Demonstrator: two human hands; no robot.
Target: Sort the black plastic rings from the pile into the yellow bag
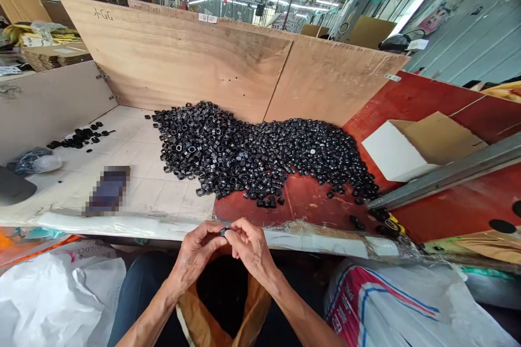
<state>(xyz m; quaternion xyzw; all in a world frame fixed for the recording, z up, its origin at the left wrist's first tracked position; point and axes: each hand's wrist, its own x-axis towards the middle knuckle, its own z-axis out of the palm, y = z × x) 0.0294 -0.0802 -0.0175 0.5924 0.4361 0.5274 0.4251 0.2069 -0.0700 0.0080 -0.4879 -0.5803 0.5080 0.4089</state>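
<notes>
My left hand (198,250) and my right hand (249,246) meet at the table's front edge, fingertips pinched together on one small black ring (223,232). Both hands hover over an open brown bag (222,303) that sits between my knees. A big heap of the same black rings (252,154) covers the middle of the table, an arm's length beyond my hands. A smaller cluster of black rings (81,136) lies at the far left.
Plywood walls (183,54) fence the table's back. A white-and-brown cardboard box (411,149) and a grey metal rail (448,173) sit at the right. A blurred dark object (108,190) and a plastic bag (35,161) lie left. White woven sacks (407,303) flank my legs.
</notes>
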